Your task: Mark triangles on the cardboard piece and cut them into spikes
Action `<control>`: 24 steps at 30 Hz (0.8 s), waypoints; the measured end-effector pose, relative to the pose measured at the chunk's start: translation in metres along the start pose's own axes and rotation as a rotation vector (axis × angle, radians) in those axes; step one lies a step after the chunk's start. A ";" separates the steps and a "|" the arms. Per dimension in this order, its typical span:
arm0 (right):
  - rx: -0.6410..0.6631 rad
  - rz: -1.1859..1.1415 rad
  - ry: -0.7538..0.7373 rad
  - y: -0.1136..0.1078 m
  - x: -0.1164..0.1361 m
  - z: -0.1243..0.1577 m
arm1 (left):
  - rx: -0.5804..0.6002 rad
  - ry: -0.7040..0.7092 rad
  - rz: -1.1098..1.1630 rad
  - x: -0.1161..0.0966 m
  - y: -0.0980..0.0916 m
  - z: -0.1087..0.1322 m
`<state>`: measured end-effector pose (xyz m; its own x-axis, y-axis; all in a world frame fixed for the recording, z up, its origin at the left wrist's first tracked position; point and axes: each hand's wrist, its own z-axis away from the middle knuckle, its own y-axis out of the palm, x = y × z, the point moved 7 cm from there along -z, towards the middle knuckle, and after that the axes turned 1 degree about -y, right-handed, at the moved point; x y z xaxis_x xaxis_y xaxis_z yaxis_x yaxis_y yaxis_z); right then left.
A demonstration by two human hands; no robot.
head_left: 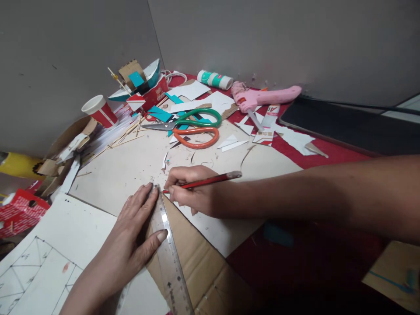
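Observation:
My left hand [131, 240] lies with fingers stretched out, its fingertips and thumb pressing on a clear ruler [173, 280]. Under the ruler is a piece of brown cardboard [197, 258], its far corner near my fingertips. A red pencil [210, 180] is pinched in my right hand [193, 192], its tip at the ruler's far end by the cardboard's corner. Beyond the hands lie scissors [197, 127] with one green and one orange handle. To the left, a white sheet [82, 223] carries drawn lines and triangles, partly covered by my left arm.
A pink glue gun [262, 97] rests at the back right beside a dark flat device [337, 122]. Paper scraps [223, 103] and thin wooden sticks [127, 135] are strewn about. A red-and-white paper cup [101, 113] and a model boat [144, 81] stand at the back left, near the grey wall.

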<state>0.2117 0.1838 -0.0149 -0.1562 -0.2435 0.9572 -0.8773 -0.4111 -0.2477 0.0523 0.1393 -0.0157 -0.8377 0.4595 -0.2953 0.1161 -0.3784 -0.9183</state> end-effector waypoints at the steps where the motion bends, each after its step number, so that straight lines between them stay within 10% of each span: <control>1: -0.020 -0.041 0.019 -0.002 0.000 0.001 | -0.003 -0.002 0.011 0.000 -0.001 0.000; 7: -0.065 -0.255 0.208 -0.007 -0.008 0.006 | -0.079 -0.023 0.201 0.002 -0.010 0.001; 24: -0.055 -0.266 0.150 -0.005 -0.009 0.007 | -0.198 -0.190 0.749 0.029 -0.019 0.005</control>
<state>0.2207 0.1823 -0.0234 0.0207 0.0007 0.9998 -0.9192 -0.3934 0.0193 0.0228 0.1553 -0.0059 -0.5739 -0.0123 -0.8188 0.7621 -0.3739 -0.5285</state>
